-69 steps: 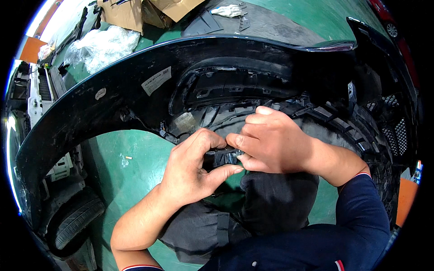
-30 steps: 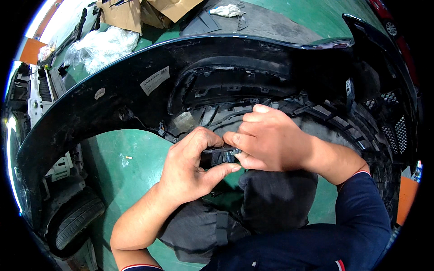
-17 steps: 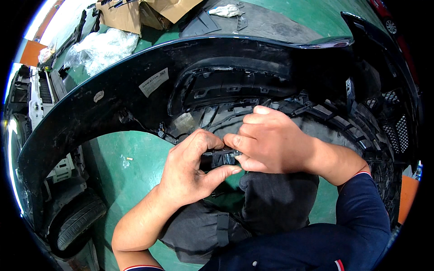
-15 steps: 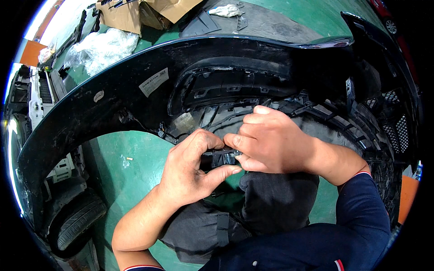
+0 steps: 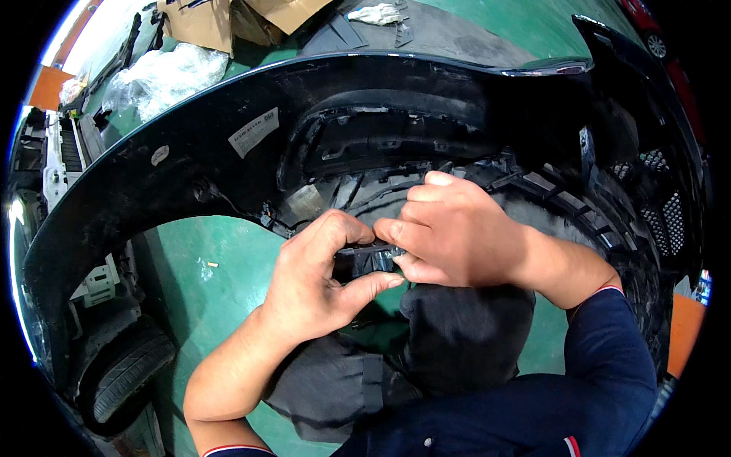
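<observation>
A large dark car bumper (image 5: 221,171) curves around in front of me, its hollow inner side facing up. At its near edge, my left hand (image 5: 312,274) curls around a small black plastic part (image 5: 365,263), fingers on the far side and thumb on the near side. The right end of that part is pinched between the thumb and bent forefinger of my right hand (image 5: 464,232). Both hands' fingertips nearly meet there, and they hide how the part joins the bumper. A thin dark wiring harness (image 5: 266,217) runs along the bumper's edge left of my hands.
Crumpled clear plastic wrap (image 5: 164,80) and a cardboard box (image 5: 202,27) lie beyond the bumper. A white glove (image 5: 375,14) rests on a grey mat (image 5: 457,38). At the left stand a tyre (image 5: 133,377) and car body parts. My knees (image 5: 468,327) are just below my hands.
The view has shifted slightly, so the bumper appears a little higher and farther left. Both hands keep nearly the same grip on the black plastic part.
</observation>
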Action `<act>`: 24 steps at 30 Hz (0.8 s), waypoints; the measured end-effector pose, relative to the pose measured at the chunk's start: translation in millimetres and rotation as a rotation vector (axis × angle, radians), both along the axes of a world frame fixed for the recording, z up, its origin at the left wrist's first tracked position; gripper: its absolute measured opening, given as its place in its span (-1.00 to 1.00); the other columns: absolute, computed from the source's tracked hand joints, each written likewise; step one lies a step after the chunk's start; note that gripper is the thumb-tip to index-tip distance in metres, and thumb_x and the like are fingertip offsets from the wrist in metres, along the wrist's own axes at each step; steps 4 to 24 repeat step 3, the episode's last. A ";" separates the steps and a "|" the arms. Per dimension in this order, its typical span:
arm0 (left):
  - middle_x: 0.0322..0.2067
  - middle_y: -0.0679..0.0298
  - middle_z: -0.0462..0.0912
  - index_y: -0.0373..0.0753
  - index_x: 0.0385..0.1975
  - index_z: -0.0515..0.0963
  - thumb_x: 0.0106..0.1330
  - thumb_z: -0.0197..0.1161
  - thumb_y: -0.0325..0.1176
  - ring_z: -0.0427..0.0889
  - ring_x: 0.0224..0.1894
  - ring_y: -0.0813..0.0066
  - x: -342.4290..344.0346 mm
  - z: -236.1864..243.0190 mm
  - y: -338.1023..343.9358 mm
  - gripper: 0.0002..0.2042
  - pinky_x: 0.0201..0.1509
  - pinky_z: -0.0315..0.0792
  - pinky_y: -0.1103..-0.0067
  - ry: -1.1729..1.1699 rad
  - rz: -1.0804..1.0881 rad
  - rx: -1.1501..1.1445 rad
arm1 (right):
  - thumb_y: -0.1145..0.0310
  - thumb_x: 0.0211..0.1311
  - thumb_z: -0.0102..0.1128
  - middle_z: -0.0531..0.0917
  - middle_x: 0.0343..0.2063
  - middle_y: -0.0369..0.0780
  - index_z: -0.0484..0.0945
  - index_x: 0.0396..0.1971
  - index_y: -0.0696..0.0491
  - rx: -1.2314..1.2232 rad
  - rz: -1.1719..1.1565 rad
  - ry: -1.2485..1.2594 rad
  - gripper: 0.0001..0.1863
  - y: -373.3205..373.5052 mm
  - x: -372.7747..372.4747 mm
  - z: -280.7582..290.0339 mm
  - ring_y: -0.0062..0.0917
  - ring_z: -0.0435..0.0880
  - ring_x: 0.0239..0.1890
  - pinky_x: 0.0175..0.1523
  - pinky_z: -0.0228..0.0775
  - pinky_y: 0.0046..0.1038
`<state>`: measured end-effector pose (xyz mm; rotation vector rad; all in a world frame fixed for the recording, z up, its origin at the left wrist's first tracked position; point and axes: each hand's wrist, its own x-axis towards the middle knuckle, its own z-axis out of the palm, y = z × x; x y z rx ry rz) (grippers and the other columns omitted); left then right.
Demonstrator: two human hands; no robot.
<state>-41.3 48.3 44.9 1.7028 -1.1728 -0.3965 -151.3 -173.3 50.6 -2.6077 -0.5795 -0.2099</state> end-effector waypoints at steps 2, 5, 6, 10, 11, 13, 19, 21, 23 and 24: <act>-0.28 0.13 0.68 -0.28 -0.19 0.54 0.01 0.74 -0.32 0.72 -0.27 0.18 -0.7 -0.6 0.1 -0.52 -0.18 0.61 0.40 0.009 0.000 0.010 | 0.11 0.12 0.44 0.62 -0.45 -0.31 0.68 -0.03 0.05 0.006 0.001 0.002 -0.55 -0.5 0.5 -1.2 -0.40 0.65 -0.23 0.02 0.43 -0.29; -0.27 0.12 0.69 -0.27 -0.18 0.55 0.01 0.74 -0.32 0.72 -0.26 0.17 -0.6 0.4 0.6 -0.51 -0.16 0.61 0.40 0.013 0.001 0.015 | 0.10 0.11 0.45 0.63 -0.43 -0.30 0.68 0.00 0.05 -0.011 0.000 0.016 -0.51 -0.5 -0.2 -0.1 -0.40 0.65 -0.21 0.04 0.43 -0.29; -0.27 0.12 0.69 -0.27 -0.18 0.55 0.01 0.74 -0.32 0.72 -0.26 0.17 -0.6 0.4 0.6 -0.51 -0.16 0.61 0.40 0.013 0.001 0.015 | 0.10 0.11 0.45 0.63 -0.43 -0.30 0.68 0.00 0.05 -0.011 0.000 0.016 -0.51 -0.5 -0.2 -0.1 -0.40 0.65 -0.21 0.04 0.43 -0.29; -0.27 0.12 0.69 -0.27 -0.18 0.55 0.01 0.74 -0.32 0.72 -0.26 0.17 -0.6 0.4 0.6 -0.51 -0.16 0.61 0.40 0.013 0.001 0.015 | 0.10 0.11 0.45 0.63 -0.43 -0.30 0.68 0.00 0.05 -0.011 0.000 0.016 -0.51 -0.5 -0.2 -0.1 -0.40 0.65 -0.21 0.04 0.43 -0.29; -0.27 0.12 0.69 -0.27 -0.18 0.55 0.01 0.74 -0.32 0.72 -0.26 0.17 -0.6 0.4 0.6 -0.51 -0.16 0.61 0.40 0.013 0.001 0.015 | 0.10 0.11 0.45 0.63 -0.43 -0.30 0.68 0.00 0.05 -0.011 0.000 0.016 -0.51 -0.5 -0.2 -0.1 -0.40 0.65 -0.21 0.04 0.43 -0.29; -0.27 0.12 0.69 -0.27 -0.18 0.55 0.01 0.74 -0.32 0.72 -0.26 0.17 -0.6 0.4 0.6 -0.51 -0.16 0.61 0.40 0.013 0.001 0.015 | 0.10 0.11 0.45 0.63 -0.43 -0.30 0.68 0.00 0.05 -0.011 0.000 0.016 -0.51 -0.5 -0.2 -0.1 -0.40 0.65 -0.21 0.04 0.43 -0.29; -0.27 0.12 0.69 -0.27 -0.18 0.55 0.01 0.74 -0.32 0.72 -0.26 0.17 -0.6 0.4 0.6 -0.51 -0.16 0.61 0.40 0.013 0.001 0.015 | 0.10 0.11 0.45 0.63 -0.43 -0.30 0.68 0.00 0.05 -0.011 0.000 0.016 -0.51 -0.5 -0.2 -0.1 -0.40 0.65 -0.21 0.04 0.43 -0.29; -0.27 0.12 0.69 -0.27 -0.18 0.55 0.01 0.74 -0.32 0.72 -0.26 0.17 -0.6 0.4 0.6 -0.51 -0.16 0.61 0.40 0.013 0.001 0.015 | 0.10 0.11 0.45 0.63 -0.43 -0.30 0.68 0.00 0.05 -0.011 0.000 0.016 -0.51 -0.5 -0.2 -0.1 -0.40 0.65 -0.21 0.04 0.43 -0.29; -0.27 0.12 0.69 -0.27 -0.18 0.55 0.01 0.74 -0.32 0.72 -0.26 0.17 -0.6 0.4 0.6 -0.51 -0.16 0.61 0.40 0.013 0.001 0.015 | 0.10 0.11 0.45 0.63 -0.43 -0.30 0.68 0.00 0.05 -0.011 0.000 0.016 -0.51 -0.5 -0.2 -0.1 -0.40 0.65 -0.21 0.04 0.43 -0.29; -0.27 0.12 0.69 -0.27 -0.18 0.55 0.01 0.74 -0.32 0.72 -0.26 0.17 -0.6 0.4 0.6 -0.51 -0.16 0.61 0.40 0.013 0.001 0.015 | 0.10 0.11 0.45 0.63 -0.43 -0.30 0.68 0.00 0.05 -0.011 0.000 0.016 -0.51 -0.5 -0.2 -0.1 -0.40 0.65 -0.21 0.04 0.43 -0.29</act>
